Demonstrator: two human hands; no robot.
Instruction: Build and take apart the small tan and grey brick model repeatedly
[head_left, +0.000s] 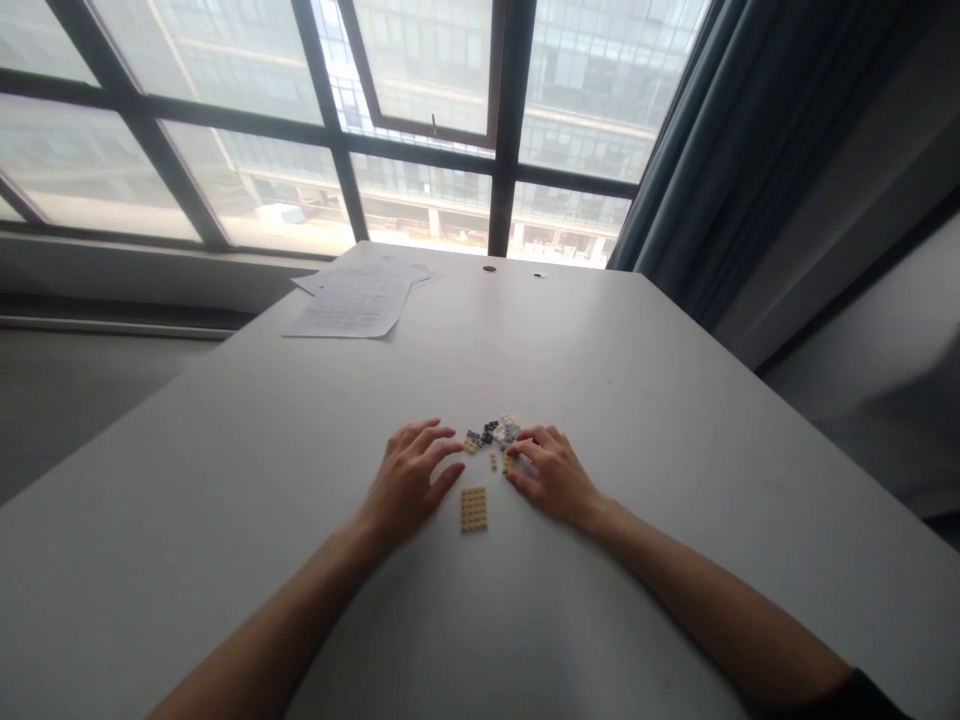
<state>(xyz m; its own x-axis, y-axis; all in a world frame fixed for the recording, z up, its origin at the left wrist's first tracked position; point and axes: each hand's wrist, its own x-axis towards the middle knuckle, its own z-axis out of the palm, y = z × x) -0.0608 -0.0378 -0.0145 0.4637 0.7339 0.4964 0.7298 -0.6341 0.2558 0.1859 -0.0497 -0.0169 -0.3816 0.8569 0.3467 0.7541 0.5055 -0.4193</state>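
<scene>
A tan studded building plate (474,509) lies flat on the white table (420,620) between my wrists. Beyond it is a loose heap of small building bricks (496,432) in white, grey, black and tan. My left hand (411,472) rests open to the left, fingers spread, its index fingertip close to a small tan brick (470,446) at the heap's edge. To the right, the thumb and index finger of my right hand (551,473) close around the ends of a small yellowish-tan brick (508,463). Another narrow tan brick (493,461) lies just left of it.
Several printed sheets of paper (352,305) overlap at the table's far left. Two small round fittings sit near the far edge, one being a dark disc (490,268). Large windows (420,200) stand behind the table, with a blue-grey curtain (720,170) at the right.
</scene>
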